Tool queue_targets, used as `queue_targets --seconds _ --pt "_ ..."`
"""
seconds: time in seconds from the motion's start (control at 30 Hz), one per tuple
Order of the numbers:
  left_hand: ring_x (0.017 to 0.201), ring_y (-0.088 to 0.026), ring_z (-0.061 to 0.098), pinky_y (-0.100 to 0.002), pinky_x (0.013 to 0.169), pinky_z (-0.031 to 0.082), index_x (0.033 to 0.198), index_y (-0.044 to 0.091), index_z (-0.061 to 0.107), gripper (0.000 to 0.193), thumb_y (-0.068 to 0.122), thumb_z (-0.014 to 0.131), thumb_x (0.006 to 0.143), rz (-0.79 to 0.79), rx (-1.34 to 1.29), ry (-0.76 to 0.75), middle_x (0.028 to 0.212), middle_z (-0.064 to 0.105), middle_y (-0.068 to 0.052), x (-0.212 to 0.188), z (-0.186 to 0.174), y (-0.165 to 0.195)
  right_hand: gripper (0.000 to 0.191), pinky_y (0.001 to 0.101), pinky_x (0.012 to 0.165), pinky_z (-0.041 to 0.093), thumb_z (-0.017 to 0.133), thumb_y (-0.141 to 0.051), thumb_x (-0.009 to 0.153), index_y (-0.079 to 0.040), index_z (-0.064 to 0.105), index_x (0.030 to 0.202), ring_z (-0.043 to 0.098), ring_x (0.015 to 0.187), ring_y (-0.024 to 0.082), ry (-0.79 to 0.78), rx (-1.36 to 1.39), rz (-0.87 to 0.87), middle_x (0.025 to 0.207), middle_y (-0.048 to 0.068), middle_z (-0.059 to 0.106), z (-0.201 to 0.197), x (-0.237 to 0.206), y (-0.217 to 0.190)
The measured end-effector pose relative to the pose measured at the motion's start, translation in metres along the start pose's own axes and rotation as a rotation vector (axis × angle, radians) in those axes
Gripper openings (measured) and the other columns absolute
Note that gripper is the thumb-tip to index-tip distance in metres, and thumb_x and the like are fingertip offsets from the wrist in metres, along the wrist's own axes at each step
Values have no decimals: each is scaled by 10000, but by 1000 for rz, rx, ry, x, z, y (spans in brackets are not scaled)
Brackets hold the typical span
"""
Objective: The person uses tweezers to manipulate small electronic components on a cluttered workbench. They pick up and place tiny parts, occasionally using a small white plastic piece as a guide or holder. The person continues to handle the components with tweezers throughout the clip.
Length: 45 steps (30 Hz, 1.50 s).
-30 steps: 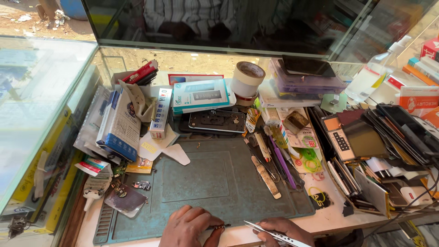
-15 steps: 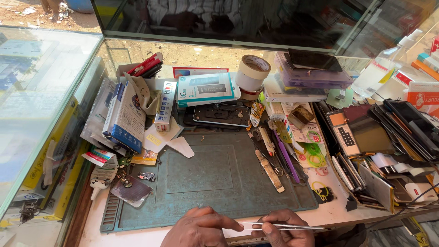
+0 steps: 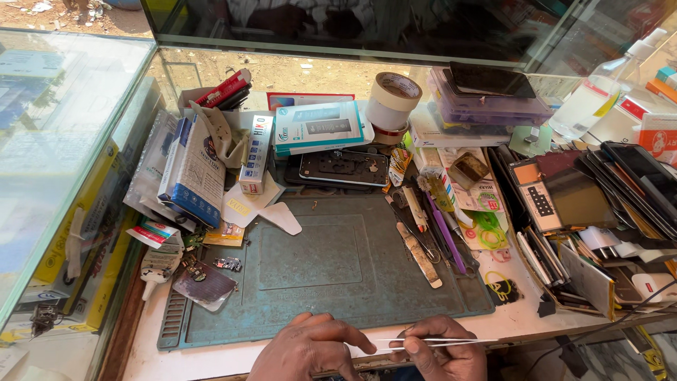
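My right hand grips a pair of thin metal tweezers that lie level, tips pointing left. My left hand rests at the near edge of the green work mat, fingers curled, index finger reaching toward the tweezers' tips. Whether something small sits between the fingers is hidden. Both hands are at the bottom of the view, just off the mat's near edge.
Small tools lie along the mat's right side. A phone without its back cover lies behind the mat, with boxes, a tape roll and a clear plastic case. Stacked phone screens crowd the right; a glass counter borders the left.
The view has tilted down slightly. Both hands have come further into view, and the tweezers now lie level between them, their tips closer to my left index finger.
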<state>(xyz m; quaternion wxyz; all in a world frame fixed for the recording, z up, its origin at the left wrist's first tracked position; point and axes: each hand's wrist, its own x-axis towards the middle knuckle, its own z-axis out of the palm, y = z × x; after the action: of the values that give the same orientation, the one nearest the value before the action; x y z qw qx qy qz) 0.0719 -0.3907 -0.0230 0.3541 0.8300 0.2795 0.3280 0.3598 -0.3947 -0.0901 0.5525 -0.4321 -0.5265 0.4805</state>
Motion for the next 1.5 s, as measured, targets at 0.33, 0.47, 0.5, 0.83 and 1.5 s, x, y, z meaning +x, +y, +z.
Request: queue_targets --seconds 0.33,0.47,0.5,0.83,1.5 --pt "1044 -166 777 -379 988 527 835 170 776 183 324 754 931 9 -76 59 1138 808 -7 4 1 -17 217 461 617 714 758 -136 842 62 681 884 819 681 302 76 83 70 732 224 778 -13 7 16" --pt "981 -156 767 -314 751 619 927 184 822 160 315 738 890 -171 -145 63 1095 816 11 4 5 -28 208 459 607 699 752 -130 842 51 683 918 805 637 303 82 121 72 727 236 780 -26 14 26" --pt "960 -157 778 -310 745 619 926 179 825 151 306 750 890 -149 -138 84 1071 825 9 3 8 -30 204 463 601 701 751 -127 838 49 685 919 805 629 304 91 119 79 725 240 784 -29 15 28" --pt "746 -154 771 -334 699 592 835 177 826 126 291 877 820 -132 87 202 709 769 18 8 26 -43 160 422 606 689 737 -90 896 46 674 953 810 686 273 -65 146 -114 784 233 779 -24 13 23" --pt "715 -205 756 -373 665 590 850 144 809 121 188 872 757 -183 120 194 694 744 -29 15 17 -22 138 349 724 662 821 -115 871 -11 749 928 816 767 205 -116 -208 -328 807 150 819 5 12 -16"
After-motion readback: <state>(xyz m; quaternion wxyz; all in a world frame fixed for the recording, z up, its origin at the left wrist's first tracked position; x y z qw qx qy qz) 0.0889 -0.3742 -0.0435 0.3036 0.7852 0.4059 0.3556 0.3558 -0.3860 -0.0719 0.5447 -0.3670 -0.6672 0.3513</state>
